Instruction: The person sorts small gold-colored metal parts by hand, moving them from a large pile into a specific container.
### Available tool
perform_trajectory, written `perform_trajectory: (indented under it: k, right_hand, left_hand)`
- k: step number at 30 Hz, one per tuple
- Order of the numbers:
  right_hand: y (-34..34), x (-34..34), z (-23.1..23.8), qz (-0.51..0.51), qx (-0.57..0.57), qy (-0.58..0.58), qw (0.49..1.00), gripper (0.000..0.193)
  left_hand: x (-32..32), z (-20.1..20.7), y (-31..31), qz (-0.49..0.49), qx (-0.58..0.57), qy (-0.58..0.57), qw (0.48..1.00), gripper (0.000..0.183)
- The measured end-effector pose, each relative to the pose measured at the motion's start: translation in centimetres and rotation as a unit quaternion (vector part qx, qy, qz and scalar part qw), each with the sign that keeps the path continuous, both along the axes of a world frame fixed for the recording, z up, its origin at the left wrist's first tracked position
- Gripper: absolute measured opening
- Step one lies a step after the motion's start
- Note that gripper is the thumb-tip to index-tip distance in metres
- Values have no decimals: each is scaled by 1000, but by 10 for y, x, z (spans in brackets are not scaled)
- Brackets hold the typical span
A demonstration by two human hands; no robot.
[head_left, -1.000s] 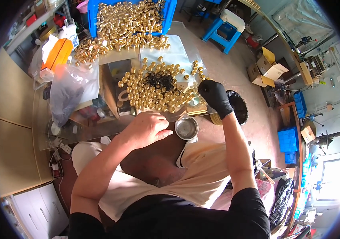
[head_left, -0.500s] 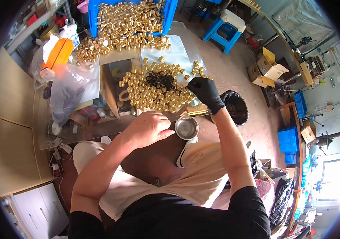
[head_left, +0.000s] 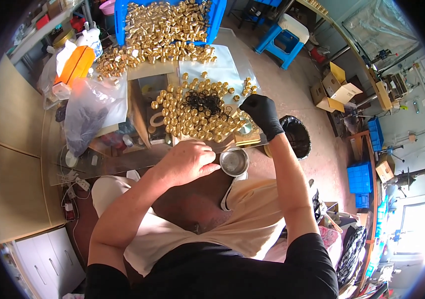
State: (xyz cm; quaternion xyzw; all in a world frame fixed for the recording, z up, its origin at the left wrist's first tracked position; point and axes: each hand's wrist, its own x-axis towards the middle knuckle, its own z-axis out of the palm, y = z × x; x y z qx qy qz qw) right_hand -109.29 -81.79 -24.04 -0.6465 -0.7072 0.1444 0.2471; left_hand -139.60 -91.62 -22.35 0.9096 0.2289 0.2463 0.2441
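Observation:
My right hand (head_left: 262,115), in a black glove, is at the right side of a pile of small brass caps (head_left: 178,117). Its fingertips are pressed together, and whatever may be between them is hidden. A tangle of thin black rings (head_left: 203,102) lies amid the caps, left of this hand. My bare left hand (head_left: 186,163) stays at the table's near edge, below the caps. Its fingers are loosely bent with the thumb apart, and no object shows in it. Just right of it stands a round metal bowl (head_left: 234,162).
A blue crate (head_left: 218,22) full of brass caps stands at the far side, with more spilled before it. Plastic bags (head_left: 84,112) lie on the left. A yellowish block (head_left: 247,140) sits at the near edge; a black-lined bin (head_left: 299,139) stands right of the table (head_left: 137,157).
My right hand has shifted slightly right, away from the black rings. The left hand stays in about the same place. The whole view has moved a little.

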Motion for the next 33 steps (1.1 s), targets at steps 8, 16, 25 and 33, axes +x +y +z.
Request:
perform_trajectory:
  k: [8, 16, 25, 33]
  right_hand:
    - [-3, -5, 1, -3, -17, 50, 999, 24]
    - [1, 3, -10, 7, 54, 30, 998, 20]
    - [-7, -1, 0, 8, 48, 49, 998, 16]
    - [-14, -21, -1, 27, 127, -285, 950, 17]
  left_hand:
    - [0, -1, -1, 4, 4, 1, 1000, 30]
    - [2, -6, 0, 0, 14, -28, 1000, 33]
    - [4, -8, 0, 0, 16, -34, 999, 34]
    - [5, -6, 1, 3, 17, -37, 999, 33]
